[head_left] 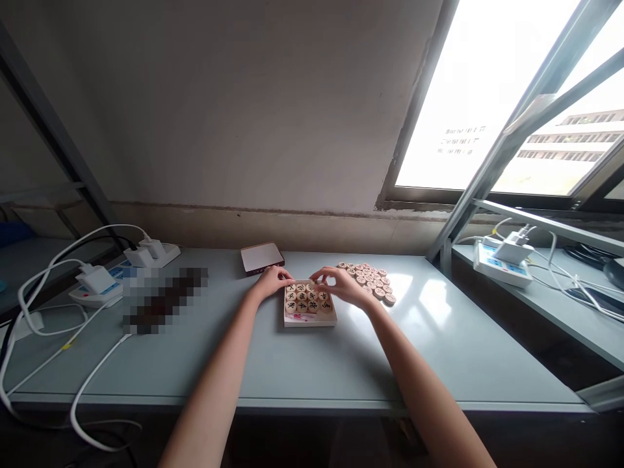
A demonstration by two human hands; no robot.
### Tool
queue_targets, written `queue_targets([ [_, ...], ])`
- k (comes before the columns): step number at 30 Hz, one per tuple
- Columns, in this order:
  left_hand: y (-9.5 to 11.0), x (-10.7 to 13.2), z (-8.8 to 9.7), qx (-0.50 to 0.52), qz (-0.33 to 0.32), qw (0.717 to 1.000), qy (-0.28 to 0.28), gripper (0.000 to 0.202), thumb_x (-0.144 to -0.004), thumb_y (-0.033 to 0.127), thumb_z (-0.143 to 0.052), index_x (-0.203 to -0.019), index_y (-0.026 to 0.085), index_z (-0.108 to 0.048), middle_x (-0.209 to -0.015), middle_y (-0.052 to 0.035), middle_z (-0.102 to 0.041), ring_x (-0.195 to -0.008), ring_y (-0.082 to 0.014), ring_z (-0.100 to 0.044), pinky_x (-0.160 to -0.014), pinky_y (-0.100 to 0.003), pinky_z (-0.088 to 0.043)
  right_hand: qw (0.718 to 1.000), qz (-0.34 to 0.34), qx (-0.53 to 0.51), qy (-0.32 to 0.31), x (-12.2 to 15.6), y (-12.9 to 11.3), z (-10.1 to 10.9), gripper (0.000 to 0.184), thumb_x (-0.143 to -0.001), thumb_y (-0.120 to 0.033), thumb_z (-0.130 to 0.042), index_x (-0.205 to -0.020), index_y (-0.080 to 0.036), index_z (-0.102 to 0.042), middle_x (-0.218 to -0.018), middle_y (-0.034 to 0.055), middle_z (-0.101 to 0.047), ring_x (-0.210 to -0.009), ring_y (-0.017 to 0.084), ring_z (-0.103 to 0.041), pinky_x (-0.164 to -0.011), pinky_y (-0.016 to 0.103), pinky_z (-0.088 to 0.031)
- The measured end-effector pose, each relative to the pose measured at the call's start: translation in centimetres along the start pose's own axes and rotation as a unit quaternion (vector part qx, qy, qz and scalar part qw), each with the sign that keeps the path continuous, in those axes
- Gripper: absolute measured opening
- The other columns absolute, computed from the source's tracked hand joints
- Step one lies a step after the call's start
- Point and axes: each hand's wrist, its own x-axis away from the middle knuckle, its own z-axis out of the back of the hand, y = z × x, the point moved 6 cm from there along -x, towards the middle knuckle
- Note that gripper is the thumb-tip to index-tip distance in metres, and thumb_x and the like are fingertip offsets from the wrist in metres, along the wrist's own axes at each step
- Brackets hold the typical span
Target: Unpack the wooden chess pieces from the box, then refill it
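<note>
A shallow cardboard box (311, 320) on the pale blue table (429, 344) holds round wooden xiangqi pieces (305, 298) with black characters, packed in rows. Beyond it lies a loose heap of similar wooden pieces (368, 281), most showing plain faces. My left hand (273, 281) rests at the box's far left corner, with its fingertips on or beside the nearest pieces. Over the far right part of the box, my right hand (338, 286) curves down, its fingers spread at the top row. Neither hand shows a piece held.
A flat white-topped box (262, 258) lies at the table's back edge. To the left are a pixelated object (163, 300), a power strip (100, 292) with white cables and chargers. On a lower ledge at right stands another power strip (502, 263). A metal-framed window fills the upper right.
</note>
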Motion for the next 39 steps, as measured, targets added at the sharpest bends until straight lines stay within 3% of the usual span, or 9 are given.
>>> queue_targets([
  [4, 0.2, 0.0, 0.0, 0.002, -0.004, 1.000, -0.004, 0.026, -0.072, 0.040, -0.060, -0.077, 0.017, -0.071, -0.083, -0.0064, -0.069, -0.080, -0.0210, -0.060, -0.074, -0.029, -0.043, 0.994, 0.063, -0.026, -0.090, -0.2, -3.3, -2.9, 0.025, -0.076, -0.034, -0.064, -0.100, -0.027, -0.067, -0.097, 0.0018, -0.061, -0.087, 0.016, -0.055, -0.074, 0.024, -0.042],
  [8, 0.6, 0.1, 0.0, 0.006, -0.010, 1.000, -0.005, 0.025, -0.071, 0.038, -0.059, -0.075, 0.016, -0.071, -0.080, -0.0059, -0.069, -0.076, -0.0202, -0.060, -0.072, -0.029, -0.043, 0.986, 0.080, -0.031, -0.144, 0.0, -4.2, -4.7, 0.025, -0.077, -0.029, -0.064, -0.102, -0.027, -0.068, -0.095, 0.0018, -0.063, -0.080, 0.014, -0.056, -0.068, 0.022, -0.040],
  [14, 0.6, 0.1, 0.1, 0.002, -0.009, 1.000, -0.004, 0.023, -0.071, 0.036, -0.059, -0.076, 0.017, -0.071, -0.081, -0.0056, -0.070, -0.077, -0.0204, -0.061, -0.072, -0.029, -0.043, 0.986, 0.078, -0.011, -0.144, 0.2, -4.4, -4.9, 0.022, -0.080, -0.032, -0.060, -0.100, -0.029, -0.068, -0.095, -0.0004, -0.066, -0.076, 0.012, -0.056, -0.066, 0.022, -0.038],
  [18, 0.5, 0.1, 0.0, 0.003, -0.004, 1.000, -0.005, 0.024, -0.071, 0.037, -0.059, -0.077, 0.017, -0.071, -0.080, -0.0057, -0.070, -0.077, -0.0208, -0.061, -0.071, -0.029, -0.043, 0.990, 0.060, -0.002, -0.129, 0.1, -4.3, -4.8, 0.026, -0.074, -0.025, -0.066, -0.100, -0.026, -0.066, -0.084, -0.0016, -0.066, -0.071, 0.012, -0.055, -0.062, 0.021, -0.037],
  [25, 0.4, -0.1, -0.2, 0.003, -0.008, 1.000, -0.005, 0.026, -0.071, 0.039, -0.058, -0.075, 0.017, -0.071, -0.079, -0.0057, -0.070, -0.076, -0.0211, -0.061, -0.071, -0.029, -0.043, 0.992, 0.068, 0.026, -0.100, 0.0, -4.6, -4.7, 0.008, -0.071, -0.016, -0.068, -0.077, -0.020, -0.067, -0.075, -0.0022, -0.066, -0.066, 0.010, -0.055, -0.061, 0.020, -0.035],
  [33, -0.5, -0.6, -0.5, -0.018, -0.019, 1.000, -0.002, 0.029, -0.071, 0.042, -0.058, -0.077, 0.017, -0.071, -0.080, -0.0067, -0.070, -0.078, -0.0223, -0.059, -0.071, -0.031, -0.041, 0.990, 0.083, 0.003, -0.116, 0.0, -4.7, -4.7, 0.005, -0.073, -0.018, -0.066, -0.077, -0.020, -0.069, -0.072, -0.0030, -0.065, -0.065, 0.009, -0.056, -0.061, 0.019, -0.037],
  [36, -0.3, -0.5, -0.4, -0.016, -0.022, 1.000, -0.003, 0.030, -0.071, 0.043, -0.056, -0.076, 0.017, -0.071, -0.080, -0.0069, -0.070, -0.077, -0.0224, -0.059, -0.071, -0.031, -0.042, 0.996, 0.062, 0.019, -0.059, -0.3, -3.5, -3.4, 0.008, -0.078, -0.024, -0.063, -0.084, -0.022, -0.067, -0.083, -0.0014, -0.067, -0.074, 0.012, -0.058, -0.066, 0.021, -0.040],
  [39, -0.2, -0.4, -0.4, -0.010, -0.020, 1.000, 0.000, 0.030, -0.071, 0.044, -0.056, -0.075, 0.017, -0.071, -0.082, -0.0073, -0.070, -0.079, -0.0232, -0.059, -0.073, -0.031, -0.042, 0.984, -0.020, 0.140, 0.106, -0.3, -0.4, -0.6, 0.020, -0.087, -0.029, -0.052, -0.104, -0.025, -0.061, -0.108, 0.0037, -0.064, -0.099, 0.018, -0.054, -0.083, 0.032, -0.039],
])
